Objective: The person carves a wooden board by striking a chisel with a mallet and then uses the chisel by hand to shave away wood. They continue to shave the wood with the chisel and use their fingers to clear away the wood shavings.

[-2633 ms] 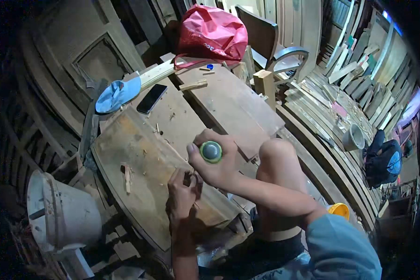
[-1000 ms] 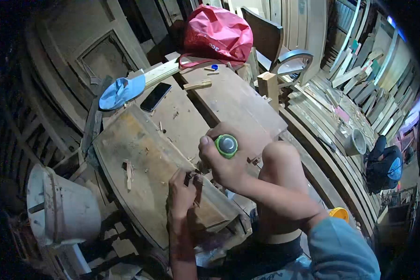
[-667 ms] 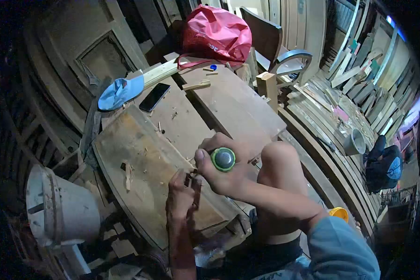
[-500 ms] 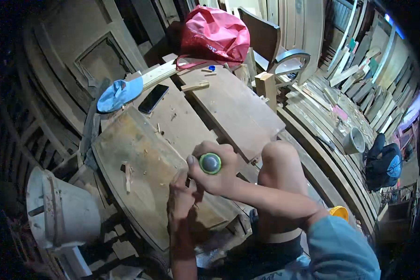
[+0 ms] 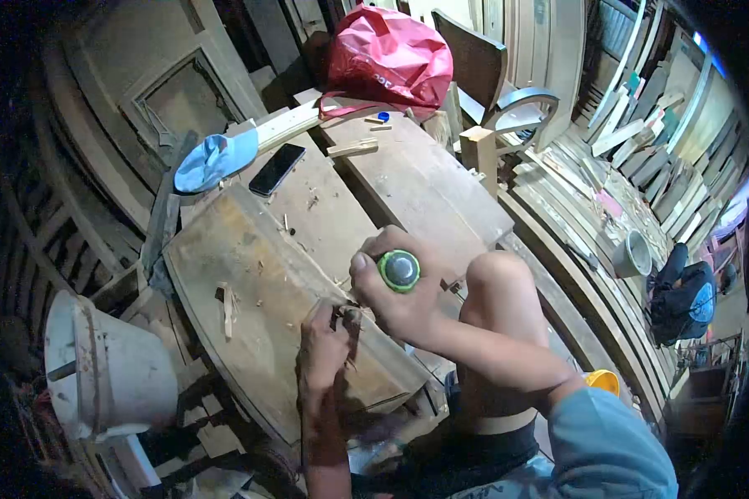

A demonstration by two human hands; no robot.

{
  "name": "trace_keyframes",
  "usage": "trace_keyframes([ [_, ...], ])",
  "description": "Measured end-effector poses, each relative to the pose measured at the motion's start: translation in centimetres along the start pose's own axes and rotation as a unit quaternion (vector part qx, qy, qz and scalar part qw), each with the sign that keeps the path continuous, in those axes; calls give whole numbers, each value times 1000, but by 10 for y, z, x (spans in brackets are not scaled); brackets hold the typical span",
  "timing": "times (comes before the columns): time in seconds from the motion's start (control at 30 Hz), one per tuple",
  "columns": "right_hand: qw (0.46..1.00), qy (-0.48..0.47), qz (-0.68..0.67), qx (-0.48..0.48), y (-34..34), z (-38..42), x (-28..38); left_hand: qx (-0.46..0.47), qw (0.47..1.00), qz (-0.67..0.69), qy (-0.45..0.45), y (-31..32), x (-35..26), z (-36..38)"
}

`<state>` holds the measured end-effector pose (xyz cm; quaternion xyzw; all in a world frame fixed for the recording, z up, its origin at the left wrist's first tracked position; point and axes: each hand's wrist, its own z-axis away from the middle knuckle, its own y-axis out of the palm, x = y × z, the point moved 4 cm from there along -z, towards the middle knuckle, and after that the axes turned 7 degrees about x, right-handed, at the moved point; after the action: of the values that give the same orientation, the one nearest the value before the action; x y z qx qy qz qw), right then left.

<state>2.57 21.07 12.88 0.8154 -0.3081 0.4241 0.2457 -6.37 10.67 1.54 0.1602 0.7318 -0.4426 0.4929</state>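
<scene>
My right hand (image 5: 404, 303) is wrapped round an upright handle (image 5: 403, 269), seen end-on with a green rim and a grey cap; my fist hides the rest of the tool, so its kind does not show. Just to the left and below, my left hand (image 5: 324, 343) has its fingers curled at the edge of a worn wooden panel (image 5: 266, 333). Something small and dark may be between those fingers, but I cannot make it out. A thin wood sliver (image 5: 227, 309) and scattered chips lie on the panel.
Behind lie a phone (image 5: 276, 170), a blue cap (image 5: 216, 162), a wood offcut (image 5: 354, 148) and a pink bag (image 5: 391, 62). A white bucket (image 5: 133, 374) stands left. My bent knee (image 5: 503, 287) is close by on the right, beside stacked planks (image 5: 558, 241).
My right hand has moved right and slightly up with the handle, away from my left hand. The left hand stays at the panel edge. The view has shifted slightly.
</scene>
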Motion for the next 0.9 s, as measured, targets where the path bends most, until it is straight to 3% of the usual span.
trace_keyframes([
  [0.03, 1000, -1, -3, 0, 0, 0, 1, 9, 1000, 9, -15, -3, -5, 1],
  [0.07, 998, -43, 30, 35, 0, 1, 6, -2, 998, -39, 39, -2, 1, 0],
  [0.1, 992, -86, 65, 69, 1, 1, 11, -2, 998, -40, 39, 1, 10, 0],
  [0.2, 995, -78, 51, 31, 1, 2, 15, -26, 997, -9, 75, 3, 17, -2],
  [0.27, 995, -81, 58, 16, 0, 4, 15, -22, 992, -66, 105, 1, 12, -1],
  [0.7, 999, -32, 15, -12, -5, 2, 11, -17, 998, -50, -24, 0, 15, 2],
  [0.77, 994, -91, 61, -14, -2, 1, 17, -31, 996, -84, 20, 1, 17, 2],
  [0.8, 998, -51, 46, -7, -4, 2, 16, -35, 996, -69, 40, 5, 24, 0],
  [0.9, 996, -87, 8, -13, -3, 4, 17, -36, 989, -78, 119, 2, 9, 1],
])
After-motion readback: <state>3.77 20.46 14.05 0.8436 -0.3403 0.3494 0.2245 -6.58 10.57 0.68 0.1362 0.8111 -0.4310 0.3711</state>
